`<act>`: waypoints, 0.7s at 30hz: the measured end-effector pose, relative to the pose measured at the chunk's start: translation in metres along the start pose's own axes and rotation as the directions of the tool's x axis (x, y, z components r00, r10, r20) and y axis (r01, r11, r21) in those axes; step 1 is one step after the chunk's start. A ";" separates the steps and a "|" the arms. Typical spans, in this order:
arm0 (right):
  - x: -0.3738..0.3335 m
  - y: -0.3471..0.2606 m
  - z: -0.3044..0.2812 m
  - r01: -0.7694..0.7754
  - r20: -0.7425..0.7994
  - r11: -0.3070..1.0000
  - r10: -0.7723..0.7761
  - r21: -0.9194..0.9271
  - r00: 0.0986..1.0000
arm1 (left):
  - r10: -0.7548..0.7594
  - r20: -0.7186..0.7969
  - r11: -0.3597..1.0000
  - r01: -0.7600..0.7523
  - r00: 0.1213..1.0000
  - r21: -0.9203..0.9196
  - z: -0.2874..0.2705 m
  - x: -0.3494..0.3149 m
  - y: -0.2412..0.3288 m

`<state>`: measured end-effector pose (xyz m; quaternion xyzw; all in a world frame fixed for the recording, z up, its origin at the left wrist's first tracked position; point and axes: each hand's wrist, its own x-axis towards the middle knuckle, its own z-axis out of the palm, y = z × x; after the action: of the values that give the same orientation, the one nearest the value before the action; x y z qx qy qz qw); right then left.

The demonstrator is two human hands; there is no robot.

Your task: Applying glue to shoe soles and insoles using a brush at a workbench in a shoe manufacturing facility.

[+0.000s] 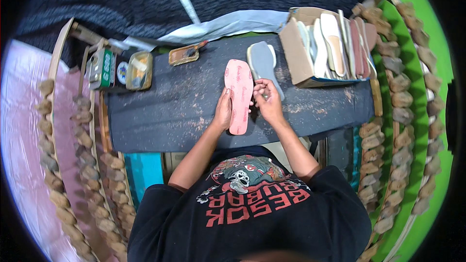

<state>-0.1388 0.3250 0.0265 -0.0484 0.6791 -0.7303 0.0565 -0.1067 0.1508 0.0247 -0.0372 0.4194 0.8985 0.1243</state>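
Note:
A pink shoe insole (239, 98) with red printing stands out over the near middle of the dark-covered table. My left hand (224, 110) grips it from the left edge, thumb on top, with fingertips showing past its right edge. Just right of the insole is my right hand (269, 102), its fingers curled in and thumb bent toward them. Whatever those fingers may hold is too small to make out. Behind my right hand lie stacked insoles (262, 60), a grey one over a cream one, partly covered by that hand.
A cardboard box (297, 50) full of insoles stands at the back right. At the left are a green-and-grey tin (101, 69), a plastic tub (140, 71) and a small tray (183, 56) with a brush. Crumbs dot the table cloth (174, 116). Racks of wooden shoe lasts (400, 82) flank both sides.

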 end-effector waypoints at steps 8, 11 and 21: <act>0.050 0.009 0.054 0.090 0.102 0.980 -0.073 -0.175 0.992 | 0.051 -0.283 0.999 -0.054 0.958 -0.003 -0.065 -0.059 0.016; 0.080 0.010 0.086 0.135 0.047 0.956 -0.127 -0.261 0.991 | 0.063 -0.315 0.996 -0.077 0.947 -0.033 -0.082 -0.073 0.025; 0.197 0.033 0.171 -0.522 0.180 0.853 0.515 -0.013 0.838 | 0.041 -0.213 0.993 -0.063 0.976 -0.100 -0.136 -0.064 0.064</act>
<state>-0.3080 0.1244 0.0048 0.0736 0.6455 -0.6929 0.3128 -0.0662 -0.0046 -0.0044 -0.1276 0.3825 0.9135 0.0535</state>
